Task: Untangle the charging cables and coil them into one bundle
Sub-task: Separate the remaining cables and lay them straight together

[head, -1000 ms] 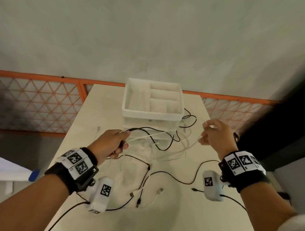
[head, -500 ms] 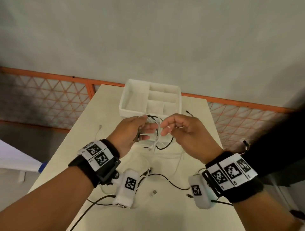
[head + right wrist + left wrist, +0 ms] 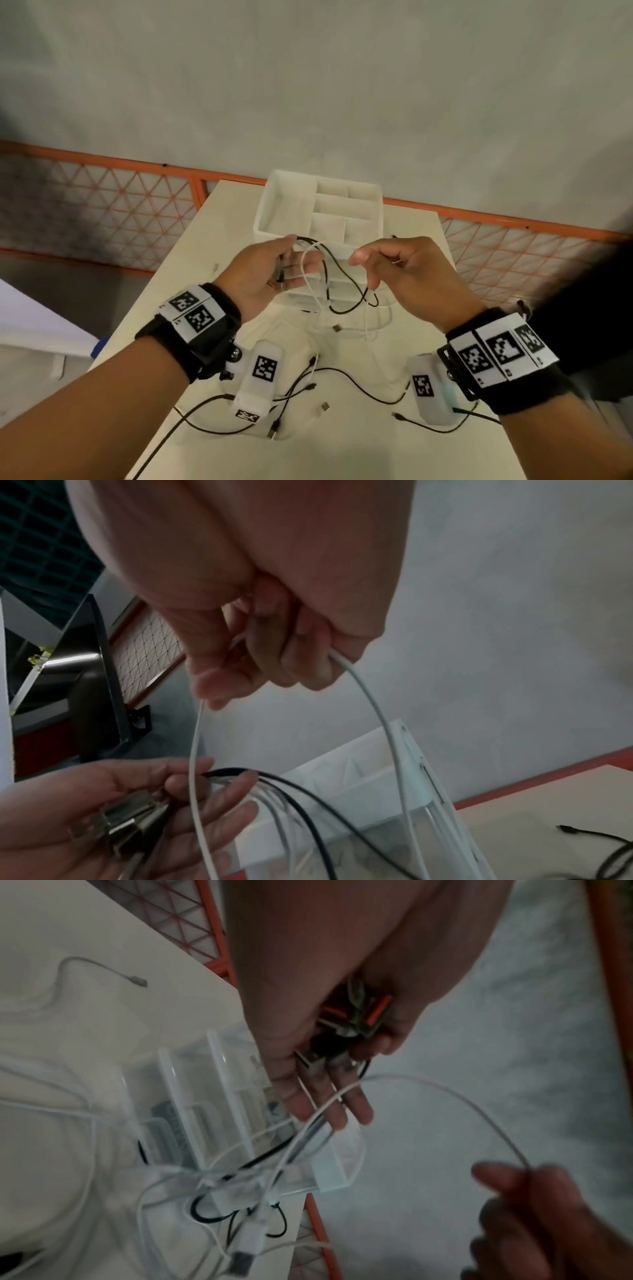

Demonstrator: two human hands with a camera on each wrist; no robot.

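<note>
Above the table, my left hand holds a bunch of cable ends. Metal USB plugs lie in its palm, and its thumb presses a black cable against the fingers. A white cable loops from this hand over to my right hand, which pinches it in curled fingers. The black cable and white strands hang down between both hands to the table. In the left wrist view the white cable arcs from my left fingers to the right hand.
A white compartment tray sits on clear drawers just behind the hands. More black cables and loose plugs lie on the cream table. An orange mesh railing runs past the table's far edge.
The hands came together from far apart. Since half a second ago the right hand has drawn back to the right, opening a white cable loop, and the left fingers have spread.
</note>
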